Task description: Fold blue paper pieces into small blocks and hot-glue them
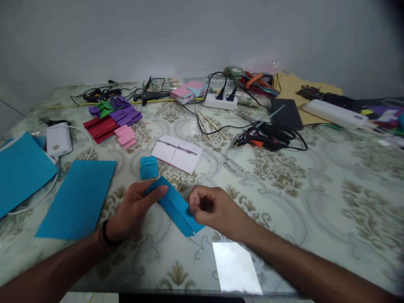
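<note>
A folded strip of blue paper (176, 208) lies slantwise between my hands, with a crease line running along its length. My left hand (139, 204), a dark band at its wrist, grips the upper left end, thumb on top and fingers underneath. My right hand (214, 208) is curled closed at the strip's right edge, fingertips pinched against the paper. Just beyond the left hand sits a small folded blue piece (148, 167). Behind the strip rests a folded white paper (177, 154). A flat blue sheet (80, 198) is on the left.
More blue sheets (23, 172) and a white power bank (59, 139) are at far left. Red (101, 128), purple (128, 113) and pink (125, 136) folded papers lie behind. A glue gun (260, 136) with a looped cable, a ruler (232, 163) and a power strip (220, 102) stand further back.
</note>
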`<state>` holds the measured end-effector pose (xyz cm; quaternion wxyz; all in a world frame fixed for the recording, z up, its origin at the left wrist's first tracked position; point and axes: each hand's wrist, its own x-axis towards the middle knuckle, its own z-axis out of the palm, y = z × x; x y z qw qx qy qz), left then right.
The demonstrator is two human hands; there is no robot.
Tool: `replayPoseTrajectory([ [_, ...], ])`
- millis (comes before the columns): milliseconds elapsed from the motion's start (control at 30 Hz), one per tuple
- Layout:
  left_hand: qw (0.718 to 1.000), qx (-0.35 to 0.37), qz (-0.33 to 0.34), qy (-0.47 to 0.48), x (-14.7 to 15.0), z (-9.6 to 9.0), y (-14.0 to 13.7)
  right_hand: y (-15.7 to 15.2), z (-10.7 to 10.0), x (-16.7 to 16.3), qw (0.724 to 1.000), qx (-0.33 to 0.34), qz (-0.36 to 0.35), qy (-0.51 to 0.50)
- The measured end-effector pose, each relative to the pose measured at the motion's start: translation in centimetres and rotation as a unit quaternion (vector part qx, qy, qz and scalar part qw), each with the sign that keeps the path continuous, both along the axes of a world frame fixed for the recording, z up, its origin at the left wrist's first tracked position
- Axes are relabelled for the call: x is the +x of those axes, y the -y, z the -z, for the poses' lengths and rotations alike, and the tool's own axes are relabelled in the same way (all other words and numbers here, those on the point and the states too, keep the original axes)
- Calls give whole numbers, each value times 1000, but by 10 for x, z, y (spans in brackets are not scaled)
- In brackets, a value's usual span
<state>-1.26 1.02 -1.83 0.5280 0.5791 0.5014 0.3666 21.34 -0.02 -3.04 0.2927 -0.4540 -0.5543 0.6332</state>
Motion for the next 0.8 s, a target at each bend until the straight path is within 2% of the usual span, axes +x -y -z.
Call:
replayPoseTrajectory([
  [167, 996, -18, -75, 38, -6, 4, -7, -4, 0, 4, 1000, -2, 4, -4],
  [333, 994, -7, -97, 52, -8, -4, -14, -8, -1, 9, 1000, 6, 0, 2],
  [533, 989, -17, -122, 82, -7, -6, -19, -10, 1, 15, 995, -43, -92, 3],
  [600, 987, -21, -130, 97, -7, -5, -20, -12, -1, 18, 994, -40, -106, 9],
  [667, 986, -24, -133, 102, -7, -3, -21, -14, -4, 21, 996, -14, -91, 5],
  [800, 989, -45, -112, 82, -8, 1, -20, -18, -8, 23, 998, 60, -10, 8],
])
